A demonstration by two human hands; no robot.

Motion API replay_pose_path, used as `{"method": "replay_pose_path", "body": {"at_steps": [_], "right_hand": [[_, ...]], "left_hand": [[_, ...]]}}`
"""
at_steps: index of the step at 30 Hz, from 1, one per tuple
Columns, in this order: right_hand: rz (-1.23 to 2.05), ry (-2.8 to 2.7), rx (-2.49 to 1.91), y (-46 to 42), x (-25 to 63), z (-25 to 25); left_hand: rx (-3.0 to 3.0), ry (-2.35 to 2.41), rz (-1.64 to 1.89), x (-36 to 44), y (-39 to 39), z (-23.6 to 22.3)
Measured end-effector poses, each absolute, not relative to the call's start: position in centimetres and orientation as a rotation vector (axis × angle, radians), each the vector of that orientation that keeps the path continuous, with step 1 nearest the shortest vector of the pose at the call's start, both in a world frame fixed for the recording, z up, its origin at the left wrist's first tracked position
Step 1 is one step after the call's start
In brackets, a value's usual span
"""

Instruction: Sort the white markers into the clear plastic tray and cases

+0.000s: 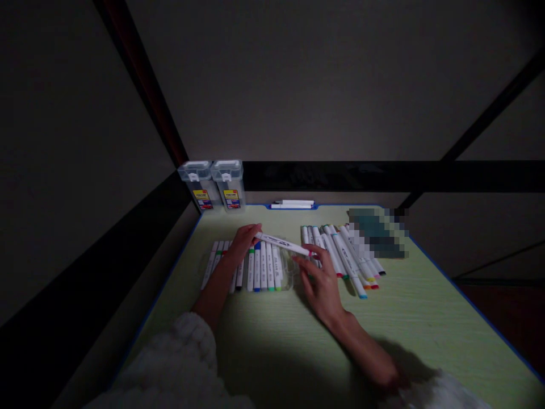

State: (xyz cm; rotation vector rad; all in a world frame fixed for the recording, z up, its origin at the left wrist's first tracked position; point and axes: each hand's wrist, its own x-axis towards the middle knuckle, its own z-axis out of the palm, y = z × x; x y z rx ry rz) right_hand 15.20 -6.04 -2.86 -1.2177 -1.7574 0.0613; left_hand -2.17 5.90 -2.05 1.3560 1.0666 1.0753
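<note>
A white marker [283, 244] with a pink band at its right end stretches between my two hands, above the table. My left hand [244, 238] is closed on its left end, over a clear tray [288, 278] holding a row of white markers [264, 267] with coloured ends. At the pink end, my right hand [321, 278] has its thumb and fingers closed around the tip. Right of that hand lies a loose pile of white markers [349, 258] with caps of several colours. My left hand and forearm hide part of the row in the tray.
Two clear lidded boxes [200, 184] with yellow labels stand at the table's back left corner. Several white pens [293, 204] rest in a groove along the back edge. A dark green, pixelated flat item [381, 233] lies at the right. Blue edging rims the pale green table [417, 318].
</note>
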Motion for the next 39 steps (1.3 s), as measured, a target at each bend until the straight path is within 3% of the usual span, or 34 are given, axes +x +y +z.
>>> {"method": "replay_pose_path", "body": {"at_steps": [39], "right_hand": [[0.310, -1.833, -1.150, -6.52, 14.59, -2.63]], "left_hand": [[1.295, 1.150, 1.155, -2.04, 6.28, -2.46]]}}
